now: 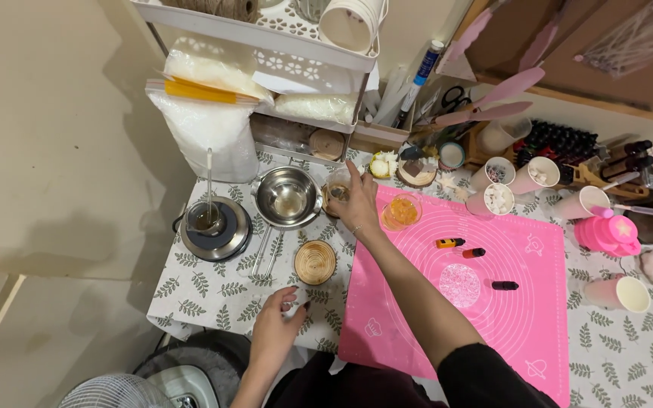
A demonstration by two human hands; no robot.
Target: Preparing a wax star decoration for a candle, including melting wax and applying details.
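Resting at the bench's near edge, the left hand point(275, 323) lies loosely spread, holding nothing, just short of the round wooden lid point(315, 262). Farther in, the right hand point(357, 202) reaches across the pink mat point(493, 317) and grips a small glass jar point(336, 190) beside the steel pan point(289, 198).
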